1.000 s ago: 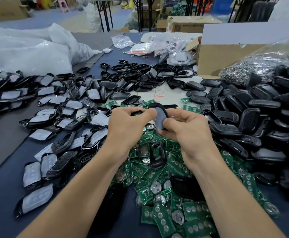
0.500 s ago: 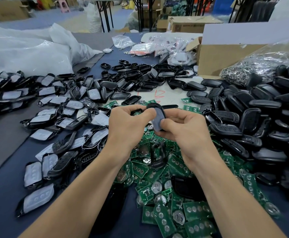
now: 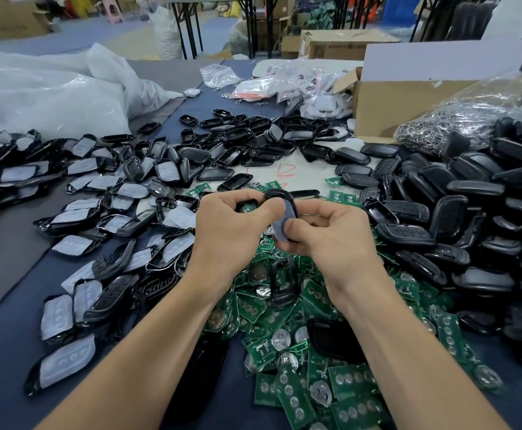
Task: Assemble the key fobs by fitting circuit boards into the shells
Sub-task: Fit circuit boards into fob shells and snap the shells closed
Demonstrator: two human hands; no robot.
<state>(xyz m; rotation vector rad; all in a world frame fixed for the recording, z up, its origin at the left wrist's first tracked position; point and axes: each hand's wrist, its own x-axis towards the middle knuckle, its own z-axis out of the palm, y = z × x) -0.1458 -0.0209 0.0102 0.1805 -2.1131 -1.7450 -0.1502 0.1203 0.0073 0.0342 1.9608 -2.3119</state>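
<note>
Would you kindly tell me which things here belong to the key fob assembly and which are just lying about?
For the job: held shell, in left hand and right hand; green circuit boards; black shells, right; padded shells, left.
Lying about: cardboard box; white plastic bags; bag of metal rings; clear packets.

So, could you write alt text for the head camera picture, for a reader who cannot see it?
A person's left hand and right hand hold one black key fob shell with a grey pad over a pile of green circuit boards. More black shells lie heaped on both sides.
</note>
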